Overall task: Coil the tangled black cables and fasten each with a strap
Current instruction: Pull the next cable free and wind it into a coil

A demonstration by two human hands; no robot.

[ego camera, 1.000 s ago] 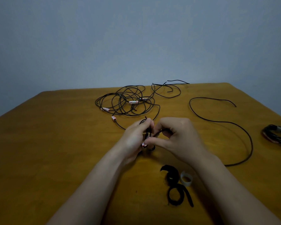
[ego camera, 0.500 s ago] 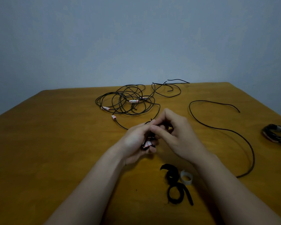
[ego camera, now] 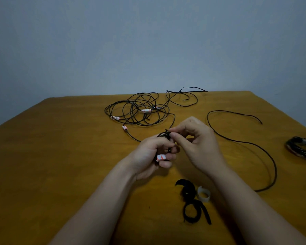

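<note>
Head view; dial centred on the two hands, 12 o'clock = far table edge. Nearest, at approx. 5 o'clock, black straps [ego camera: 188, 190] lie curled on the table [ego camera: 60, 165], w/ a white strap [ego camera: 203, 193] rolled into a loop just beside them on their 3 o'clock side; whether the two touch cannot be told. Both forearms enter from the near edge, the right one passing close by the straps. Centre: left hand [ego camera: 148, 154], fingers curled round a small coil [ego camera: 162, 134] of black cable; a red-and-white tag [ego camera: 161, 157] shows at the coil's 6 o'clock end, between the fingers. Right hand [ego camera: 198, 144], thumb & forefinger pinching the cable at the coil's 12 o'clock end, remaining fingers loosely bent. The hands sit close together over the coil. At 3 o'clock, a loose cable [ego camera: 247, 142] sweeps in a wide arc across the tabletop, one end free at approx. 2 o'clock, the other part passing out of sight behind the right forearm at 4 o'clock. Farther out at 3 o'clock, near the table's side edge, a bound bundle [ego camera: 302, 149] of dark cable, well apart from the rest. At 11–12 o'clock, tangled cables [ego camera: 140, 110] lie in overlapping loops w/ several red-and-white tags; one strand runs from the pile toward the hands. Beyond the far edge, a plain grey-blue wall [ego camera: 148, 41].
</note>
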